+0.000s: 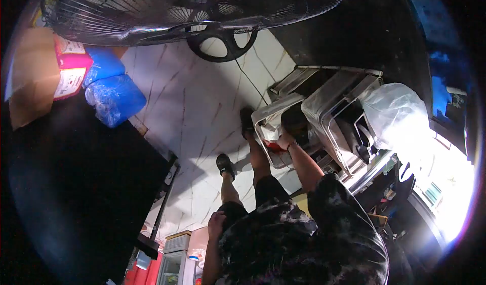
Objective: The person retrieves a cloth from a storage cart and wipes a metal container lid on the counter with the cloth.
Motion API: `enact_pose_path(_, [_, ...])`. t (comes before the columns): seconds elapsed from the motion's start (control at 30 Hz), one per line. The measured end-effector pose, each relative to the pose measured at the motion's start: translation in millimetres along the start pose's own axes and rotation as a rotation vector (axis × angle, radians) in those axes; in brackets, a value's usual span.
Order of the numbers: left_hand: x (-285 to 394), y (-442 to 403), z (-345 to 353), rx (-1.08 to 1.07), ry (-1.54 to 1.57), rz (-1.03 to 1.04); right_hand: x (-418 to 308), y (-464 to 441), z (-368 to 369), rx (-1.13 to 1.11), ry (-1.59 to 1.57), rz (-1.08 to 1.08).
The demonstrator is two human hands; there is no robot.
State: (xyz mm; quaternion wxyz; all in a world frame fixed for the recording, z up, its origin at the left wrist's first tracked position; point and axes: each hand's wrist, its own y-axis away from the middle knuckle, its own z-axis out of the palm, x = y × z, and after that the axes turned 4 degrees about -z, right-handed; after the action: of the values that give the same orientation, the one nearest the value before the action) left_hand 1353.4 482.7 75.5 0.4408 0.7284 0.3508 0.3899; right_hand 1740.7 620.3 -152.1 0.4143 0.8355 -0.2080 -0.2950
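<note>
My right hand (285, 139) reaches down into a pulled-out wire basket (262, 114) of a pale rack. Beside the fingers in that basket are a crumpled white bag or cloth (272, 127) and a red item (274, 147). The fingers are partly hidden, so whether they grip either thing is unclear. Low at my side, my left hand (216, 225) rests against the thigh of my dark shorts (234, 212), with no object visible in it.
A large black fan (197, 14) stands ahead. Blue plastic-wrapped packs (116, 98) and a cardboard box (33, 77) lie at left, by a dark surface (76, 184). The rack (331, 118) bears a translucent bag (395, 110). A cord (250, 82) crosses the marble-patterned floor (177, 97).
</note>
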Motion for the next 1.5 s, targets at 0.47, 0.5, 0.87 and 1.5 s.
enact_pose_path(0.47, [-7, -19, -11, -0.136, 0.225, -0.208, -21, -7, 47, 0.54, -0.116, 0.294])
enact_pose_path(0.5, [2, -17, -10, -0.135, 0.231, -0.206, -21, -8, 51, 0.659, 0.133, 0.14])
enact_pose_path(0.87, [5, -10, -31, -0.092, 0.064, -0.215, -32, 15, 41, 0.515, -0.066, 0.08])
enact_pose_path(1.5, [3, -23, -35, -0.1, 0.117, -0.038, -9, 88, -8, 1.007, -0.499, 0.238])
